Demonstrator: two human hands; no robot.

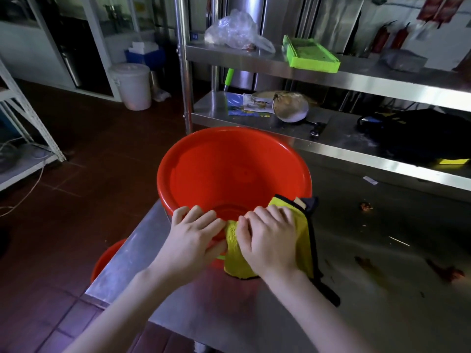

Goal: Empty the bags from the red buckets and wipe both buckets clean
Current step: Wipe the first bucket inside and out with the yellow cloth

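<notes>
Head: two red buckets (193, 161) (105, 261), one yellow cloth (233, 248).

A red bucket (229, 164) stands empty at the counter's (369, 276) left edge. The left hand (191, 240) grips its near rim, fingers hooked inside. Just beside it, the right hand (270, 238) clutches a yellow cloth (304, 240) draped over the same rim. A second red bucket (104, 261) peeks out on the floor below the left edge. On the shelves behind sit a plastic bag (234, 31), a green tray (312, 54) and a pan (290, 109).
</notes>
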